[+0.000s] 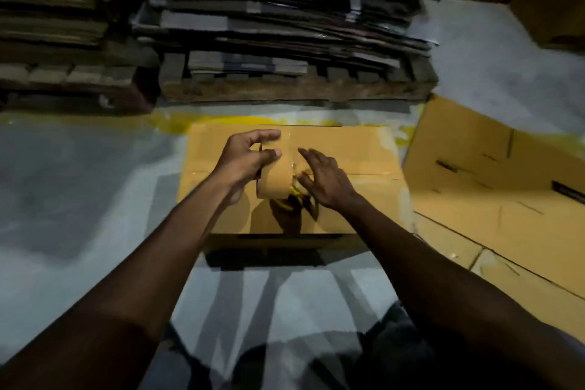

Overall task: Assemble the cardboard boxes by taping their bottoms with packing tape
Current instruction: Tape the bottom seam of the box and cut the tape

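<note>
Brown box [348, 149] was set on the grey floor [79, 184], right in front of the person, w/ its bottom flaps folded shut & facing up. A thin seam [373, 175] was seen running across the top from side to side.

The tape roll [273, 182] was held just above the box, near its middle, standing on edge. It was brown like the box, w/ something yellow at its near side. That bit was too blurry to be named.

The L hand [245, 157] was curled round the roll from the left, w/ fingers over the far part & thumb on the near side. So that grip was closed w/ the roll in it.

The R hand [326, 182] was spread flat & wide, fingers straight, just beside the roll on the right. Nothing was held in it. Whether it was pressed on the box or only near it could not be told.

A 2nd box [493, 180] was laid to the right, near the 1st. Behind, flat cardboard sheets [269, 25] were piled on a wood pallet [294, 87], & more piles [47, 3] were stacked at the left. Yellow paint [247, 120] was smeared on the floor by the far edge of the box.
</note>
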Demonstrator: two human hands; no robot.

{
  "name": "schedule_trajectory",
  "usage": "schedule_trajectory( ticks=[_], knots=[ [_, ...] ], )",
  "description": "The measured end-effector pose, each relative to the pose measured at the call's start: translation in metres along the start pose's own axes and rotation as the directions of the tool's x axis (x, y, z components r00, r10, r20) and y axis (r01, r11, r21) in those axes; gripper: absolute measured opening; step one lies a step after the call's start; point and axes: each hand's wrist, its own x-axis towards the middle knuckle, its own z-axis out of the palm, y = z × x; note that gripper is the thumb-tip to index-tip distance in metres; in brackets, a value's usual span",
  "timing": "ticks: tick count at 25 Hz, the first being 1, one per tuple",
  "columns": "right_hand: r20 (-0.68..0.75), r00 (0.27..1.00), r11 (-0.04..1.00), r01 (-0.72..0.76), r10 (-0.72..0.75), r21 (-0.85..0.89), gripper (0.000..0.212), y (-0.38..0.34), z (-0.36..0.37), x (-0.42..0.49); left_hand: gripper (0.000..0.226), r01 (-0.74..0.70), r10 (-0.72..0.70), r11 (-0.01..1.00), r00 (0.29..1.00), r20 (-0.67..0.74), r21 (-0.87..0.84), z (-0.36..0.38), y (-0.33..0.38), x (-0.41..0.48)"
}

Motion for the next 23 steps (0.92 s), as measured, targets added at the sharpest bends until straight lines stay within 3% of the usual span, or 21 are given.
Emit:
schedule_trajectory(
  ticks=[2, 8, 11, 14, 17, 20, 23],
  knots=[
    [-0.056, 0.998, 0.984, 0.000, 0.011, 0.179, 0.055, 0.026, -0.030, -0.012, 0.033, 0.028, -0.023, 0.992, 0.999, 0.044, -0.122, 0.056, 0.009, 0.019],
    [-0.282, 0.890, 0.796, -0.134, 0.359, 0.591, 0.037, 0.143, -0.103, -0.039, 0.023, 0.123, -0.100, 0.962, 0.990, 0.104, -0.244, 0.230, 0.038, 0.101],
    [-0.199, 0.902, 0.714, -0.153, 0.383, 0.683, 0.031, 0.178, -0.109, -0.036, 0.013, 0.172, -0.158, 0.938, 0.985, 0.071, -0.301, 0.271, 0.025, 0.140],
    [-0.214, 0.926, 0.700, -0.072, 0.312, 0.710, 0.027, 0.201, -0.088, -0.029, 0.012, 0.195, -0.179, 0.973, 0.976, 0.125, -0.124, 0.282, 0.008, 0.175],
    [-0.322, 0.860, 0.653, -0.018, 0.397, 0.757, 0.023, 0.220, -0.067, -0.014, 0.030, 0.182, -0.207, 0.973, 0.961, 0.182, 0.145, 0.285, -0.001, 0.195],
    [-0.351, 0.805, 0.578, 0.012, 0.479, 0.816, 0.023, 0.226, -0.061, -0.007, 0.025, 0.126, -0.181, 0.962, 0.959, 0.217, 0.242, 0.292, -0.005, 0.211],
    [-0.421, 0.730, 0.592, 0.027, 0.539, 0.805, 0.024, 0.225, -0.063, -0.002, 0.040, 0.012, -0.125, 0.934, 0.946, 0.298, 0.356, 0.291, -0.019, 0.240]
  ],
)
